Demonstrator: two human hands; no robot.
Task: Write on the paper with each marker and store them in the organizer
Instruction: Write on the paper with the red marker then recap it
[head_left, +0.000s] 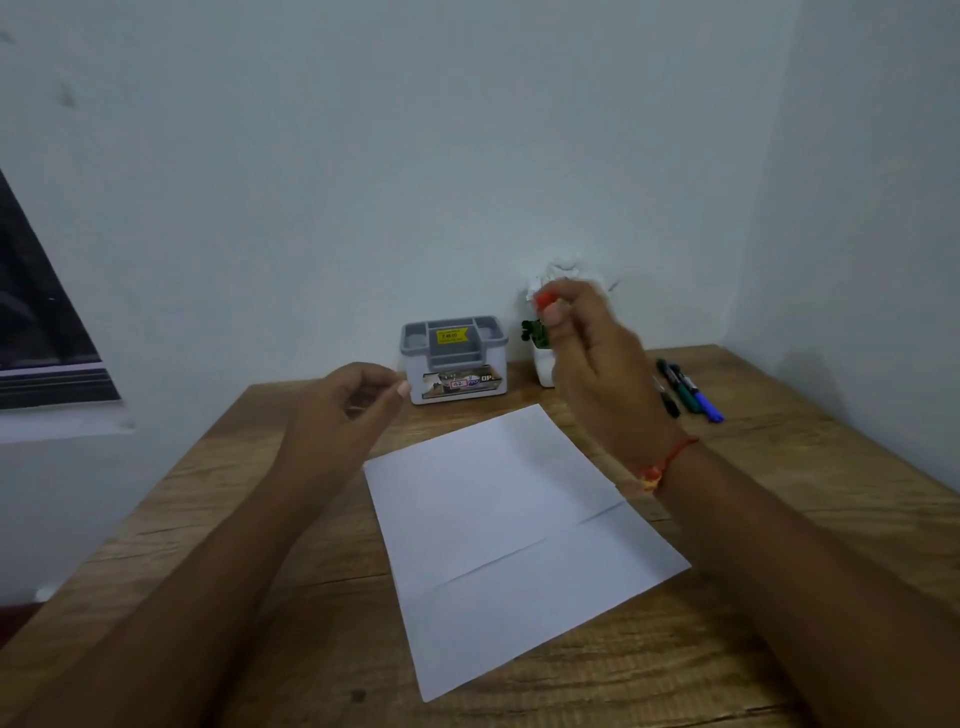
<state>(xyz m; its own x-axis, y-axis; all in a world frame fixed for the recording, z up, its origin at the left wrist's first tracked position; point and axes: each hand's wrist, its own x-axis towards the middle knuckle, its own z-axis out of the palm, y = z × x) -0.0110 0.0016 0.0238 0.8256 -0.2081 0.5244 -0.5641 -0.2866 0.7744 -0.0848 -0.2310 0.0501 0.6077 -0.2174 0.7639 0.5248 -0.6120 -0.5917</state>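
A white sheet of paper (498, 525) with fold creases lies on the wooden desk (249, 561). The grey and white organizer (453, 358) stands behind it against the wall, and its compartments look empty. My right hand (597, 364) is raised above the paper's far corner and pinches a red marker (545, 300); only its red end shows above my fingers, blurred. My left hand (348, 410) hovers left of the organizer with curled fingers, thumb near the fingertips. Whether the left hand holds anything is unclear. Three more markers (688, 392), black, green and blue, lie together to the right.
A small potted plant (540, 353) in a white pot stands right of the organizer, partly behind my right hand. White walls close the desk at the back and right. A dark window frame (41, 322) sits at the left.
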